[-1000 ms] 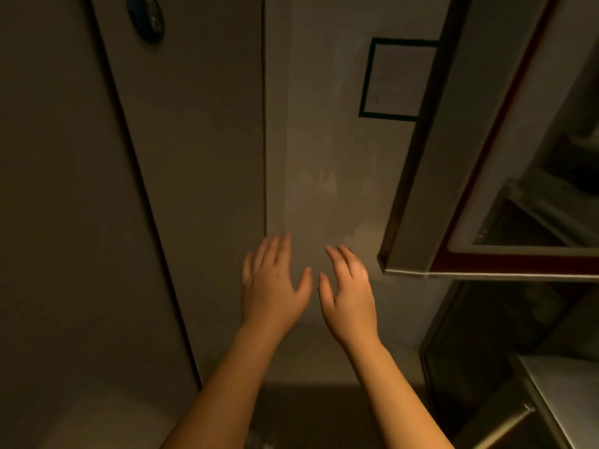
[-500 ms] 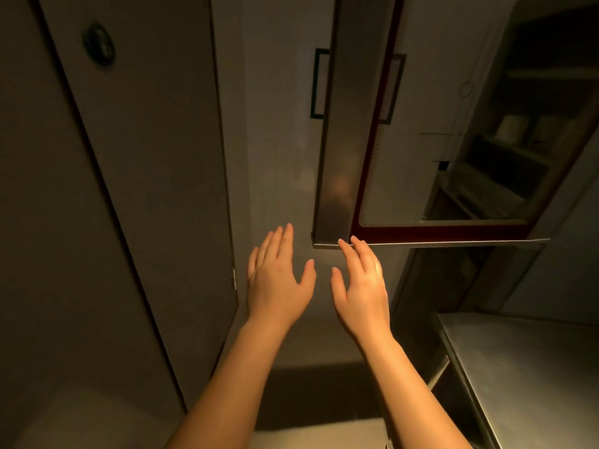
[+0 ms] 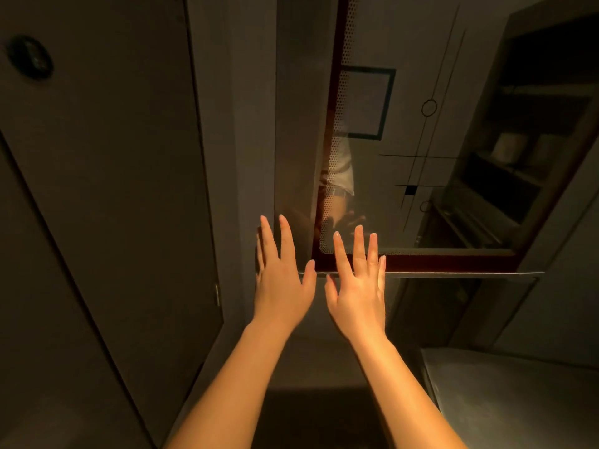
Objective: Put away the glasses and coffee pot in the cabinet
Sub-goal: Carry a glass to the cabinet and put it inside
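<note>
A wall cabinet's glass door point(image 3: 421, 157) with a dark red frame stands swung open toward me; its lower edge runs across the middle of the view. Behind it the cabinet's dim shelves point(image 3: 518, 176) show at the right, holding a few pale items I cannot make out. My left hand point(image 3: 282, 280) and my right hand point(image 3: 359, 286) are both raised with straight, spread fingers in front of the door's lower left corner, holding nothing. Whether they touch the door is unclear. No glasses or coffee pot are in view.
A tall dark door point(image 3: 107, 189) with a round fitting point(image 3: 30, 58) fills the left side. A grey countertop point(image 3: 518, 400) lies at the lower right below the cabinet. A framed panel point(image 3: 366, 102) shows through the glass on the far wall.
The view has swung right and closer, so the open cabinet door now fills the centre. Both hands have risen and now overlap the door's lower edge, fingers more spread.
</note>
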The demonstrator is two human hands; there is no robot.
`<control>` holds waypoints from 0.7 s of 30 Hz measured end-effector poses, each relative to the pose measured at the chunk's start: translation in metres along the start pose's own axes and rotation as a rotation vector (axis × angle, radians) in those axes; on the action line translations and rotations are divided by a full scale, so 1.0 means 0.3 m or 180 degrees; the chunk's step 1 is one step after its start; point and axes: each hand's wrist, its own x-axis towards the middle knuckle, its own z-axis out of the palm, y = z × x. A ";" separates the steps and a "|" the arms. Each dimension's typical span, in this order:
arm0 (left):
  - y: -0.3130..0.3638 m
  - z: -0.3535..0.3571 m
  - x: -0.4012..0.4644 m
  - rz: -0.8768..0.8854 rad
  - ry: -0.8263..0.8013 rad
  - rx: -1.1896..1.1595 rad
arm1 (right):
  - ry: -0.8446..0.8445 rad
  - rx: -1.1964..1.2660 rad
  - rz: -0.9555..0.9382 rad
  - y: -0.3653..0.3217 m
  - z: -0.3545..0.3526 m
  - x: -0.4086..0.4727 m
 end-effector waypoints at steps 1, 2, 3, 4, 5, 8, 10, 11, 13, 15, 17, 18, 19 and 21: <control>0.006 0.010 0.008 -0.0024 0.0029 -0.0007 | -0.0004 -0.0070 -0.0035 0.010 0.010 0.008; 0.011 0.019 0.014 -0.0038 0.0042 -0.0024 | -0.0010 -0.0116 -0.0056 0.018 0.019 0.016; 0.017 0.027 0.020 -0.0051 0.0036 -0.0050 | -0.0021 -0.0132 -0.0064 0.025 0.029 0.024; 0.021 0.036 0.025 -0.0067 0.0014 -0.0081 | -0.0026 -0.0124 -0.0063 0.032 0.039 0.030; 0.024 0.044 0.028 -0.0087 -0.0010 -0.0110 | -0.0026 -0.0106 -0.0060 0.038 0.050 0.036; 0.022 0.068 0.043 -0.0097 0.0010 -0.0177 | -0.0009 -0.0040 -0.0073 0.050 0.081 0.049; 0.013 0.083 0.064 -0.0084 0.0064 -0.0198 | 0.0023 -0.0005 -0.0087 0.053 0.102 0.063; 0.009 0.091 0.078 -0.0079 0.0085 -0.0202 | 0.0037 -0.0010 -0.0089 0.054 0.113 0.073; -0.003 0.108 0.117 -0.0069 0.0115 -0.0220 | 0.0042 -0.0039 -0.0083 0.057 0.140 0.097; -0.020 0.129 0.168 -0.0043 0.0135 -0.0237 | 0.0036 -0.0072 -0.0060 0.063 0.172 0.128; -0.044 0.154 0.229 -0.0004 0.0142 -0.0284 | 0.0051 -0.0144 -0.0042 0.071 0.209 0.164; -0.059 0.170 0.262 0.0020 0.0141 -0.0316 | 0.0059 -0.0207 -0.0040 0.078 0.230 0.183; -0.073 0.186 0.297 0.0051 0.0143 -0.0344 | 0.0062 -0.0283 -0.0041 0.086 0.250 0.203; -0.104 0.222 0.375 0.0136 0.0161 -0.0397 | 0.0040 -0.0435 -0.0028 0.105 0.295 0.249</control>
